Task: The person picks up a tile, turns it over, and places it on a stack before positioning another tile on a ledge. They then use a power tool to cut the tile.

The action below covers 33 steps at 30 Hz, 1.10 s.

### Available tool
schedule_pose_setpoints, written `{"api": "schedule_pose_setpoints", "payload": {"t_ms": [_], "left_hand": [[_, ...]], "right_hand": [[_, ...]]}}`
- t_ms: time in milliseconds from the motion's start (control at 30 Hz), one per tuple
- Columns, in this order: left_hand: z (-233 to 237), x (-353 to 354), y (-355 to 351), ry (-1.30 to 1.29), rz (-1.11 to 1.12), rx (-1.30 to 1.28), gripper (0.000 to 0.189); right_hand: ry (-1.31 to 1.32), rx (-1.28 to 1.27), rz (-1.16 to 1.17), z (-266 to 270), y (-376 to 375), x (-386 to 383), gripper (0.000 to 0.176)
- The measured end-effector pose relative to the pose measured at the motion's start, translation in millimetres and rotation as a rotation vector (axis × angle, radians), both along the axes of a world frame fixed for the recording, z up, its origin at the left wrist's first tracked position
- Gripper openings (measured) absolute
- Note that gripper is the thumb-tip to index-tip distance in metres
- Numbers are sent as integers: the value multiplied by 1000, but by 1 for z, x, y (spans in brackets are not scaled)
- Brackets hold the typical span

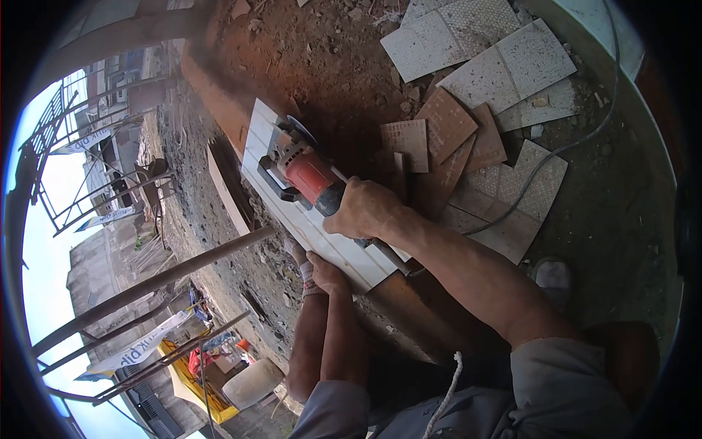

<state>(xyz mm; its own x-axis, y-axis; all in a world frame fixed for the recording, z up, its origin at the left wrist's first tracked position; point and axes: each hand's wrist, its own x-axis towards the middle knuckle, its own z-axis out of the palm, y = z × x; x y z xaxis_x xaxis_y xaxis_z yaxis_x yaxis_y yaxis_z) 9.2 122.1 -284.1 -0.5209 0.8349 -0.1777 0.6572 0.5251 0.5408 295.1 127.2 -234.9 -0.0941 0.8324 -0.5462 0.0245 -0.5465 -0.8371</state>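
Observation:
My right hand (365,210) is wrapped around the dark rear grip of a red electric tile cutter (311,175). The cutter's base rests on a long white tile (322,235) with faint stripes, its round blade (301,129) at the tile's far right edge. Dust blows away beyond the blade. My left hand (327,273) closes over the near left edge of the same tile, thumb on top; its other fingers are mostly hidden. Beside that hand lies a limb with a pale patterned band (309,279), apparently my lower leg.
Loose white tiles (504,69) and brown tiles (446,124) lie on the dirt to the right. A grey power cord (537,161) curves past them near my light shoe (553,278). Left are a metal pole (161,289), rubble, a pale drum (252,382) and banners.

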Motion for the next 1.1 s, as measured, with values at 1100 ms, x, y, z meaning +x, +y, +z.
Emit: {"api": "schedule_pose_setpoints", "payload": {"t_ms": [1100], "left_hand": [[9,20,-1,-95,-46,96,68]], "right_hand": [[-89,129,-50,-4,203,-9,64]]}}
